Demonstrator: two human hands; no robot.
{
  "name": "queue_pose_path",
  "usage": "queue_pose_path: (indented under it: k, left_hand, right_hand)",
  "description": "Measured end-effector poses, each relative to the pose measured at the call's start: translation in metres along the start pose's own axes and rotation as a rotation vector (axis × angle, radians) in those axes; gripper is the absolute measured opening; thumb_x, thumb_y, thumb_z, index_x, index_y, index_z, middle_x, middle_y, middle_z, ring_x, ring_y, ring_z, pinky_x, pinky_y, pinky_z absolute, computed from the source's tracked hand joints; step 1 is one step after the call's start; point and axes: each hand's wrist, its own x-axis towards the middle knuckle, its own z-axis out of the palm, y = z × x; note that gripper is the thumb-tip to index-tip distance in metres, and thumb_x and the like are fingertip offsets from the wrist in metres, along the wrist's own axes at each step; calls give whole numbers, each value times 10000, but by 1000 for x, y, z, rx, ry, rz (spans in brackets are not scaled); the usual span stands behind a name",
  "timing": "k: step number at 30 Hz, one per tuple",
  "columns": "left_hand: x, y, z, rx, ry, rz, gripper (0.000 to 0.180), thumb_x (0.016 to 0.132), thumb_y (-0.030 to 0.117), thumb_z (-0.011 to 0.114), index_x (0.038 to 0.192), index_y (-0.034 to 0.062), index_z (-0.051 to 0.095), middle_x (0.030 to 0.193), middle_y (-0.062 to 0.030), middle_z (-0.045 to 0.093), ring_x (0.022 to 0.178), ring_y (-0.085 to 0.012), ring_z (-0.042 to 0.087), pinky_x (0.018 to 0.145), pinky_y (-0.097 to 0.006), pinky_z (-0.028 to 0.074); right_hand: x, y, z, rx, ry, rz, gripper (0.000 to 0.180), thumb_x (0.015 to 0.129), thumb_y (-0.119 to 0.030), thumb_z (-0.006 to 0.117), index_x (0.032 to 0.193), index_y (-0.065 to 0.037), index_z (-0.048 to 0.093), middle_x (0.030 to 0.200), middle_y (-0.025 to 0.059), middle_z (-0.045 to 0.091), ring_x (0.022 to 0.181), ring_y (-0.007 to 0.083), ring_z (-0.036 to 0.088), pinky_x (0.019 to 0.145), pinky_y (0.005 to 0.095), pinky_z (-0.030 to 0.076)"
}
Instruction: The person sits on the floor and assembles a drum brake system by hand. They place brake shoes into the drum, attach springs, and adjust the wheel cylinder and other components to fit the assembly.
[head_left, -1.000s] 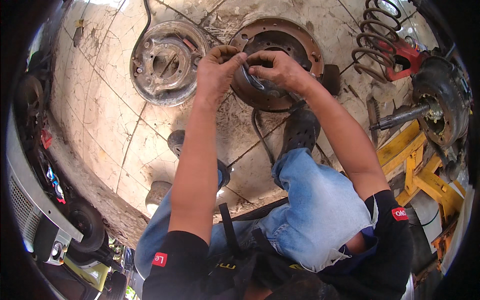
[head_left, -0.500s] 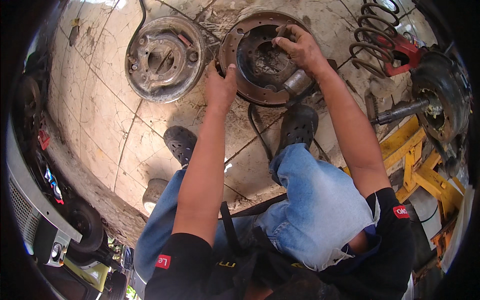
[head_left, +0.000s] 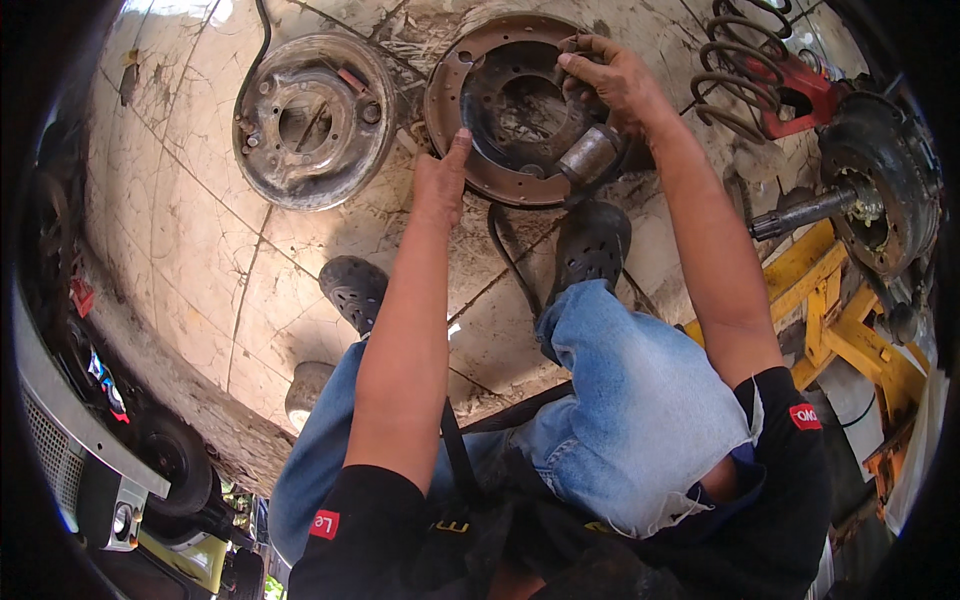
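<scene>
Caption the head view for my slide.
Left hand at the rim of a round rust-brown metal brake assembly, right hand at its right side, round grey metal plate nearby.

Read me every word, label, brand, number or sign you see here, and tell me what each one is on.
Wording isn't copied out; this is where it stands.
Left sleeve: white letters on a red patch.
Right sleeve: white letters on a red patch.
Black shirt front: yellow lettering, partly hidden.
Rust-brown brake ring: no readable marking.
</scene>
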Motion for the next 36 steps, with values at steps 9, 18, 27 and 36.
queue_pose_path:
  k: [9, 18, 27, 36]
  left_hand:
    - [1, 3, 3, -109, -5, -52, 607, 858, 334, 729, 1194, -104, 477, 1109, -190, 591, 988, -244, 551, 872, -397, 449]
    - [16, -15, 7, -145, 60, 121, 519, 863, 437, 700, 970, -60, 598, 714, -22, 491, 418, -96, 311, 344, -328, 188]
    - [12, -12, 6, -97, 32, 68, 550, 856, 469, 700, 943, -64, 593, 644, 2, 460, 391, -97, 266, 338, -336, 163]
    - [-5, 10, 3, -43, -20, -87, 598, 857, 395, 720, 1077, -109, 485, 930, -131, 528, 640, -132, 452, 375, -282, 298]
  right_hand:
    - [14, 7, -33, 102, -36, 69, 302, 867, -273, 667, 1076, -56, 676, 787, 40, 635, 689, 120, 571, 624, 291, 481]
    - [26, -4, -54, -52, -23, 84, 345, 845, -164, 592, 1179, -79, 578, 1095, 131, 621, 924, 276, 637, 763, 360, 531]
    - [-3, -14, -55, -144, 46, -82, 303, 871, -257, 654, 1069, -27, 661, 954, 26, 678, 817, 95, 590, 734, 275, 478]
    - [-14, -21, -65, -521, -61, -80, 334, 848, -206, 626, 1101, 12, 634, 949, 51, 673, 836, 124, 615, 766, 290, 482]
